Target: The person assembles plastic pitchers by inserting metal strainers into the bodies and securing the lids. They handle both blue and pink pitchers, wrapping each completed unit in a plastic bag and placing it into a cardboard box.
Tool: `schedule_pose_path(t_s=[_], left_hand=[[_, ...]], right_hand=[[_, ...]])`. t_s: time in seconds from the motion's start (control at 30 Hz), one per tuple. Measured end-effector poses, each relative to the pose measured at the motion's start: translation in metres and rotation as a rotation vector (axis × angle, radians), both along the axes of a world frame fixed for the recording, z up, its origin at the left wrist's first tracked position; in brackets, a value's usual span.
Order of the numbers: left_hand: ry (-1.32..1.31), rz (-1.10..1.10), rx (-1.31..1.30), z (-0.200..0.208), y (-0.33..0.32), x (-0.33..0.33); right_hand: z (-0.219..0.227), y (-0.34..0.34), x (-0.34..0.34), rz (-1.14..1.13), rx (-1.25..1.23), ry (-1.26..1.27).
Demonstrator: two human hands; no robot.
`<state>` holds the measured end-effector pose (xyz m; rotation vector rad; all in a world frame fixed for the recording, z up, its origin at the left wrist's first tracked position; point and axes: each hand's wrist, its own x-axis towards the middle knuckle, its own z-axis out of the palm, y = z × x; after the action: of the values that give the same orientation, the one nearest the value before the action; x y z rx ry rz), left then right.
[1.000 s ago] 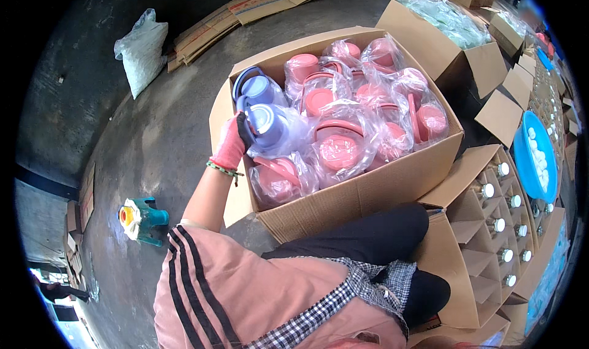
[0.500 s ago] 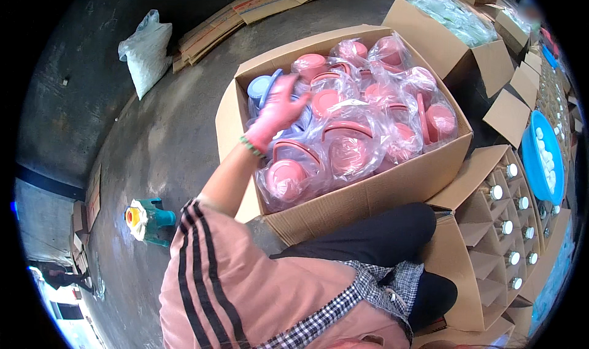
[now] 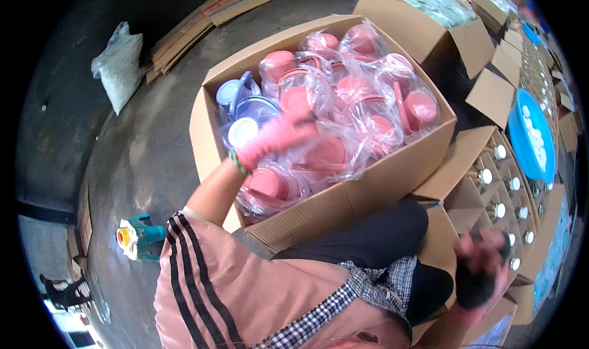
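My left hand (image 3: 279, 141), in a pink glove, reaches over a large open carton (image 3: 343, 205). Its fingers stretch out to the right over the bagged goods, slightly blurred, with nothing seen in them. Below the palm lie round-lidded pink containers (image 3: 267, 183) with handles, wrapped in clear plastic; more fill the carton. Beside the wrist, at the carton's left end, sit blue containers (image 3: 257, 108) of like shape, one with a white round top (image 3: 243, 132). My right hand (image 3: 485, 257) is smeared by motion beside a divided carton of white-capped bottles (image 3: 498, 210); whether it holds anything is unclear.
A blue basin (image 3: 516, 125) with white round pieces stands at the right. Behind the large carton is another carton (image 3: 405, 21) with clear plastic. Flattened cardboard (image 3: 184, 39), a white sack (image 3: 118, 67) and a teal stool (image 3: 147, 235) stand or lie on the left floor.
My left hand has moved off the blue containers, rightward and toward me over the pink ones. My right hand has come into view at the lower right. The whole view has shifted slightly.
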<state>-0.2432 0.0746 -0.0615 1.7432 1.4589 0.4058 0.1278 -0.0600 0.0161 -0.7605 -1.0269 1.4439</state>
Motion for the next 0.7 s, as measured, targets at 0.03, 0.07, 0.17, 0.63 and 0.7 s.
schedule_pose_path(t_s=[0.03,0.07,0.17,0.63,0.7], left_hand=[[-0.050,0.186,0.365,-0.024,0.016,-0.020],[0.092,0.354,0.364,-0.034,0.029,-0.042],[0.396,0.360,0.295,-0.062,0.058,-0.058],[0.787,-0.285,0.049,0.003,-0.120,-0.022],[0.719,-0.214,0.131,0.005,-0.118,-0.024]], right_hand=[[0.002,0.016,-0.029,-0.082,0.065,-0.184],[0.011,0.028,-0.048,0.033,0.195,-0.282],[0.052,0.052,-0.079,0.282,0.609,-0.452],[-0.007,-0.034,-0.011,0.290,0.405,-0.417],[-0.005,-0.041,-0.006,0.259,0.415,-0.454]])
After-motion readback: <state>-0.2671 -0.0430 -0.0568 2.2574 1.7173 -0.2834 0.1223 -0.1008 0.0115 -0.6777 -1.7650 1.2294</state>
